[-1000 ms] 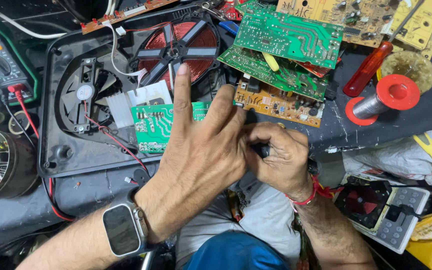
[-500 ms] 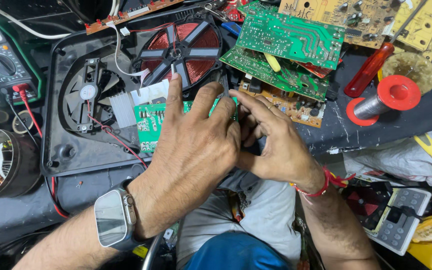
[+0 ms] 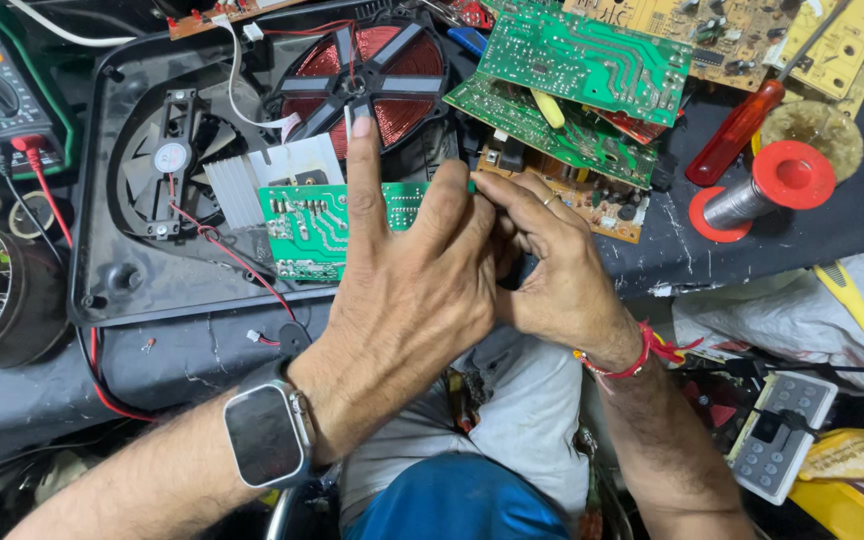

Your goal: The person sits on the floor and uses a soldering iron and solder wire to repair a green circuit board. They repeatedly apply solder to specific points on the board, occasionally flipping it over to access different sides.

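- Lying just beyond both hands, the green circuit board [image 3: 312, 228] rests in the black casing [image 3: 122, 285].
- Left hand [image 3: 407, 290] is half open, forefinger straight.
- Right hand [image 3: 557, 275] curls against it; contents hidden.

Both hands meet over the front edge of an opened black plastic appliance housing [image 3: 122, 290]. The left hand [image 3: 407, 290], a square-faced smartwatch [image 3: 264, 436] on its wrist, has the index finger pointing straight up and the other fingers curled toward the right hand [image 3: 552, 270]. What they pinch between them is hidden. A small green printed circuit board [image 3: 307, 225] lies just beyond the left hand, inside the housing, beside a black round cooling fan [image 3: 167, 160] and a red copper-wound coil disc [image 3: 367, 65]. A red-flanged spool of solder wire [image 3: 762, 190] rests well to the right.
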A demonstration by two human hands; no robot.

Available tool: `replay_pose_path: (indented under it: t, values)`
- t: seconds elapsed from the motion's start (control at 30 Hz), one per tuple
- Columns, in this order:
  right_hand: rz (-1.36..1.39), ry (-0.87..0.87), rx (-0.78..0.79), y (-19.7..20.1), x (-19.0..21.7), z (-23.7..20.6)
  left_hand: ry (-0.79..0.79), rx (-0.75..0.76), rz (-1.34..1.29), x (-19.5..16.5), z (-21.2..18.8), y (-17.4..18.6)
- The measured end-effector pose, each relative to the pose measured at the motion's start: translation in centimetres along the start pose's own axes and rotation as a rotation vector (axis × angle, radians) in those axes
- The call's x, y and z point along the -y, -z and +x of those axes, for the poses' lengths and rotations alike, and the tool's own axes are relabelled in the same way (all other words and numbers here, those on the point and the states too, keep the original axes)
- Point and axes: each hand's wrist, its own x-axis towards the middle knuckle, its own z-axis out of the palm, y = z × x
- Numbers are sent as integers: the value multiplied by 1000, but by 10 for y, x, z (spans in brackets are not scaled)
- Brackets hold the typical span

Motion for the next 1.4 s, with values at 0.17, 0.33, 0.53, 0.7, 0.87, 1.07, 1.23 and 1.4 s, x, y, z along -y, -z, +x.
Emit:
replay_pose_path:
  t: [0.17,0.33,0.53,0.7,0.87,1.07,1.23,1.4]
  values:
    - [-81,20,2,-1,5,1,-75,38,-34,14,-1,-2]
    - [-188,47,-1,0,14,5,-142,49,-49,25,5,1]
    - [-135,-52,5,-3,17,6,-171,119,-221,40,4,12]
    - [-77,2,-1,-6,16,4,24,16,-538,66,-14,21]
    - [-100,29,-20,-10,13,6,-44,-99,-351,87,-20,8]
    - [-16,30,-214,-27,19,0,-4,-33,-360,101,-25,-5]
    - [-591,142,-539,-60,33,-18,40,-106,-396,100,-44,-8]
    - [-717,124,-600,-91,35,-14,58,-154,-377,96,-54,-12]
